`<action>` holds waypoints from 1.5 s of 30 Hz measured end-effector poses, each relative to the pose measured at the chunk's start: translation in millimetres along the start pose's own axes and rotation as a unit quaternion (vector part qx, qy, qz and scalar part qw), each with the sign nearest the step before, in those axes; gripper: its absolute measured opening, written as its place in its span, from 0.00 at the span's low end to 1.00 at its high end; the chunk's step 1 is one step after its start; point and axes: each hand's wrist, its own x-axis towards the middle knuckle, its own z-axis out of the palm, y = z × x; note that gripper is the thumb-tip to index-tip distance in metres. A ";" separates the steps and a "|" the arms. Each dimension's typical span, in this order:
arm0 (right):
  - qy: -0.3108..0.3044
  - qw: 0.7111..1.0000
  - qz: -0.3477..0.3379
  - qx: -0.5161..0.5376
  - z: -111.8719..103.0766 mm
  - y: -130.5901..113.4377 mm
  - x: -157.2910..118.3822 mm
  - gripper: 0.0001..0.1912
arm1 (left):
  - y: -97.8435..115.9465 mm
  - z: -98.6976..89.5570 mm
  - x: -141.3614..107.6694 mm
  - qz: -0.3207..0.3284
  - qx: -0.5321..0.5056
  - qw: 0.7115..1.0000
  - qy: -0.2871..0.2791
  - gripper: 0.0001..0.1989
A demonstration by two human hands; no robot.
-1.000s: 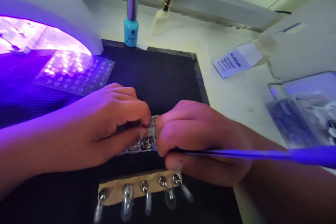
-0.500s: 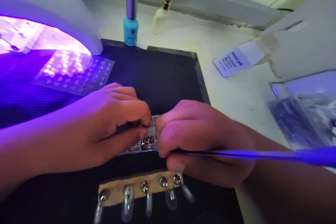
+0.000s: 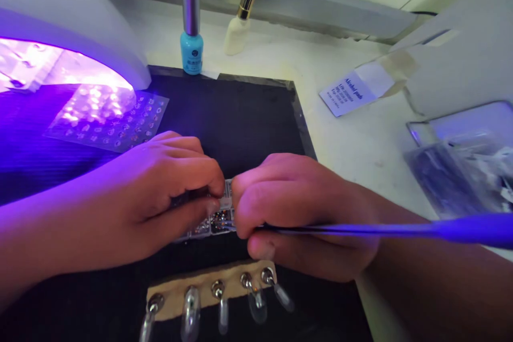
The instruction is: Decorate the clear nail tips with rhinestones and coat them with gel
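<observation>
Step in hand: You are bending both hands in over a clear compartmented rhinestone tray (image 3: 221,222), working closely at its compartments; as a judgement, you are picking out or settling a small stone.

Left hand: Your left hand (image 3: 160,187) is curling nearly closed at the tray's near end; I cannot tell whether it is gripping anything.

Right hand: Your right hand (image 3: 304,208) is closing firmly around a slim long-handled nail tool (image 3: 473,228), whose tip is hidden by your fingers.

Tray location: It is lying on a black rectangular mat (image 3: 248,117), between your hands and partly covered by them.

Next move: This calls for a steady lift of the tool's tip clear of your fingers, keeping the tray level.

Nearby: You are working just below a tan strip (image 3: 208,289) carrying clear nail tips on metal clips (image 3: 190,314). A white dome-shaped UV nail lamp (image 3: 68,48) is glowing purple beyond your left hand, over a clear sheet of nail stickers (image 3: 108,123). A blue polish bottle with a silver cap (image 3: 191,48) is standing beyond the mat.
</observation>
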 end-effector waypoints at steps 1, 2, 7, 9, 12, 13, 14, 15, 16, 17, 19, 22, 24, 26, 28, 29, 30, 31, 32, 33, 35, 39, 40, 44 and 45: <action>-0.003 1.000 0.004 0.000 0.4 -0.3 0.1 0.11 | 0.1 -0.1 -0.1 -0.001 -0.001 1.000 -0.001 0.11; -0.005 1.000 0.009 -0.001 0.7 -0.6 0.2 0.11 | 0.1 -0.4 -0.3 -0.001 -0.001 1.000 0.000 0.11; 0.001 1.000 0.013 0.000 1.0 -0.9 0.1 0.12 | -1.6 -3.1 -0.7 0.005 0.010 1.000 -0.025 0.10; 0.006 1.000 0.014 -0.004 0.8 -0.7 -0.2 0.12 | -1.9 -3.4 -1.0 0.008 0.017 0.999 -0.036 0.09; 0.007 1.000 0.012 -0.009 0.5 -0.7 -0.5 0.12 | -1.1 -2.2 -1.4 0.003 0.012 1.000 -0.014 0.10; 0.003 1.000 0.012 -0.009 0.4 -0.7 -0.4 0.12 | -0.8 -1.9 -1.4 0.001 0.010 1.000 -0.012 0.10; -0.002 1.000 0.012 -0.007 0.4 -0.7 -0.3 0.13 | -0.6 -1.7 -1.2 0.000 0.010 1.000 -0.009 0.10; -0.004 1.000 0.012 -0.005 0.4 -0.6 -0.1 0.13 | -0.6 -1.9 -0.9 0.002 0.009 1.000 -0.010 0.10; -0.004 1.000 0.011 -0.004 0.4 -0.6 0.2 0.13 | -0.8 -2.3 -0.4 0.005 0.011 1.000 -0.018 0.10; -0.003 1.000 0.010 -0.002 0.4 -0.5 0.4 0.13 | -1.1 -3.0 0.1 0.008 0.013 1.000 -0.021 0.10; 0.002 1.000 0.007 0.002 0.5 -0.5 0.6 0.13 | -2.0 -4.3 0.8 0.009 0.015 0.999 -0.027 0.10; 0.004 1.000 0.007 0.005 0.5 -0.4 0.6 0.13 | -2.3 -4.7 0.7 0.011 0.021 0.999 -0.033 0.09; 0.005 1.000 0.004 0.007 0.6 -0.1 0.4 0.13 | -1.5 -3.4 0.2 0.009 0.020 0.999 -0.026 0.09; 0.002 1.000 0.005 0.009 1.0 0.5 0.3 0.12 | -0.5 -1.7 0.0 0.004 0.015 1.000 -0.010 0.10; -0.001 1.000 0.014 0.014 1.5 0.9 0.1 0.13 | -0.2 -0.8 0.3 0.004 0.013 1.000 -0.009 0.10; -0.001 1.000 0.020 0.014 1.8 0.7 0.0 0.13 | -0.4 -0.8 0.6 0.003 0.014 1.000 -0.011 0.10; -0.001 1.000 0.026 0.013 2.0 0.4 -0.1 0.13 | -0.9 -1.2 0.9 0.004 0.015 1.000 -0.016 0.09; 0.001 0.999 0.030 0.010 2.1 -0.1 -0.1 0.13 | -1.5 -1.7 1.2 0.004 0.017 1.000 -0.019 0.09; 0.001 0.999 0.033 0.006 2.1 -0.9 -0.2 0.12 | -2.2 -2.5 1.5 0.005 0.017 1.000 -0.019 0.09; -0.002 0.999 0.036 0.000 2.0 -1.6 -0.2 0.13 | -2.7 -3.2 1.7 0.005 0.018 1.000 -0.019 0.09; -0.011 0.999 0.041 -0.009 1.4 -3.1 -0.2 0.13 | -3.4 -4.3 1.9 0.009 0.019 0.999 -0.025 0.09; -0.016 0.999 0.034 -0.013 0.8 -3.7 0.2 0.13 | -2.5 -4.0 1.4 0.015 0.022 0.999 -0.035 0.09; -0.012 0.999 0.030 -0.012 0.9 -3.4 0.3 0.13 | -2.1 -3.6 1.1 0.013 0.018 0.999 -0.026 0.09; -0.002 1.000 0.020 -0.006 1.5 -2.2 0.7 0.13 | -1.8 -3.0 0.1 0.010 0.015 1.000 -0.012 0.10; -0.001 1.000 0.020 -0.004 1.5 -2.1 0.7 0.13 | -2.1 -3.1 0.0 0.012 0.018 1.000 -0.018 0.09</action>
